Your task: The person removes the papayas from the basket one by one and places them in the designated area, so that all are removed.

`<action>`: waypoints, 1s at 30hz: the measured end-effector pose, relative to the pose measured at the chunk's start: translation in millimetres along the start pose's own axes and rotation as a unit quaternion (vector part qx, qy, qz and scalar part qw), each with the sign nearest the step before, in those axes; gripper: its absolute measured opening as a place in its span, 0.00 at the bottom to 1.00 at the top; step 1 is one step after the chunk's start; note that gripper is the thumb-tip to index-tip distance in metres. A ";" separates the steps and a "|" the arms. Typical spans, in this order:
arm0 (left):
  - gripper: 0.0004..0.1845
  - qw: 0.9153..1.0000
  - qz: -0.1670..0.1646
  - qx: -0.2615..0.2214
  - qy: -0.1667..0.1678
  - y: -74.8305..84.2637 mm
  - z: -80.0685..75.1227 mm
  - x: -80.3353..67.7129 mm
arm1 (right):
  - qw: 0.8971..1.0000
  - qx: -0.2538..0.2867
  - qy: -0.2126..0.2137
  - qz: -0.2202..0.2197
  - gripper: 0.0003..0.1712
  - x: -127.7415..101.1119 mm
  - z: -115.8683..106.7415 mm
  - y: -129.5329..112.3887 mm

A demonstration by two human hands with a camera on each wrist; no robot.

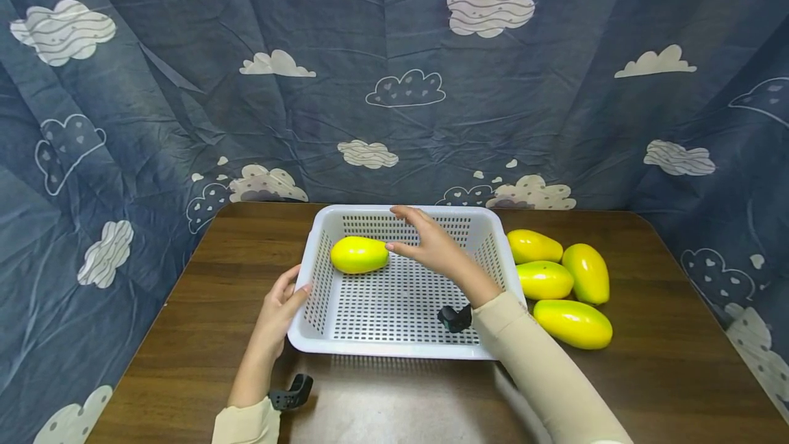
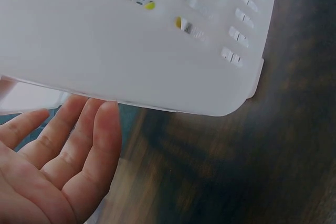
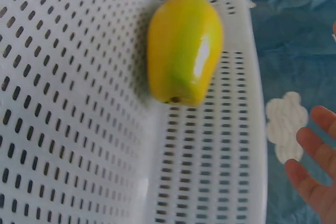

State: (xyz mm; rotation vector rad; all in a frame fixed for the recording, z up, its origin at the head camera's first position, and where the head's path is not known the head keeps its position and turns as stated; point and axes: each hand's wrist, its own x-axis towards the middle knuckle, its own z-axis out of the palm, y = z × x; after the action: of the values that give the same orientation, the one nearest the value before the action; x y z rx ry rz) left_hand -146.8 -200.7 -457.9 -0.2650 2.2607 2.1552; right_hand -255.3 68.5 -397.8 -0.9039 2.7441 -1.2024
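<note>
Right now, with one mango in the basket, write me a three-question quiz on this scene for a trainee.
1. True or false: the mango in the white basket lies in its far left corner.
2. How many mangoes lie on the table outside the basket?
3. Which is right about the hands? A) The right hand grips the mango. B) The right hand is open above the basket, next to the mango, while the left hand rests open against the basket's left side. C) Both hands lift the basket.

Key: 1 true; 2 four, in a group to the right of the basket; 3 B.
</note>
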 end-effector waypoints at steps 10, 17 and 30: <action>0.25 1.000 -0.002 0.003 0.001 0.9 -0.1 -0.9 | 0.999 0.005 -0.038 0.016 0.39 20.5 26.1 8.5; 0.25 1.000 -0.004 -0.001 0.002 2.0 0.3 -1.8 | 0.996 -0.023 -0.081 0.029 0.41 30.9 40.5 14.4; 0.25 1.000 0.003 -0.008 -0.001 1.9 -0.7 -2.2 | 0.991 -0.033 -0.122 0.034 0.41 43.8 64.9 20.3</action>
State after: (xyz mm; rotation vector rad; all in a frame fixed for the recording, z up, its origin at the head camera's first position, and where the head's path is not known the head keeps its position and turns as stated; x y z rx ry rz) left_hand -144.7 -201.0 -455.7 -0.2567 2.2472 2.1766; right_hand -286.9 13.5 -448.0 -0.8877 2.6084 -0.9274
